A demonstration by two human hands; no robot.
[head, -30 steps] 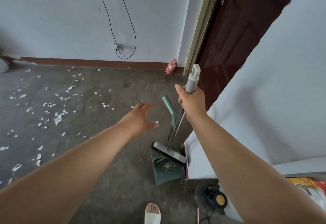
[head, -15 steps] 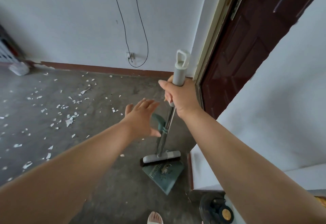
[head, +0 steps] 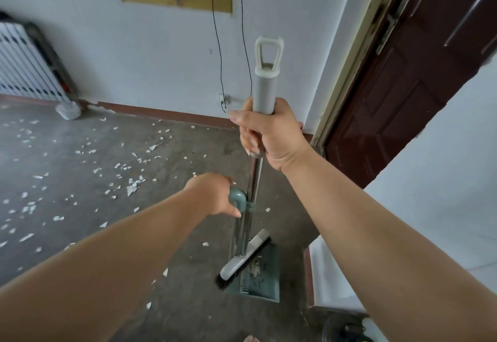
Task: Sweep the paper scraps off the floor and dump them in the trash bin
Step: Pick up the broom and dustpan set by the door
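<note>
My right hand (head: 271, 131) is shut on the grey grip of the broom (head: 265, 83), whose metal shaft runs down to a grey head with black bristles (head: 243, 259). That head rests on the teal dustpan (head: 256, 274), which stands on the floor by the wall corner. My left hand (head: 215, 193) is closed around the top of the teal dustpan handle (head: 238, 199), which is clipped to the broom shaft. White paper scraps (head: 131, 188) lie scattered over the grey concrete floor to the left. No trash bin is in view.
A dark red door (head: 408, 78) stands open at the right, beside a white wall corner (head: 430, 207). Against the far wall are a white radiator (head: 24, 64), a crumpled white bag (head: 68, 110) and a socket with black cables (head: 224, 98). A dark fan (head: 347, 328) sits bottom right.
My left hand reached forward and closed on the dustpan handle. My right hand lifted the broom grip higher and closer, and the view tilted up.
</note>
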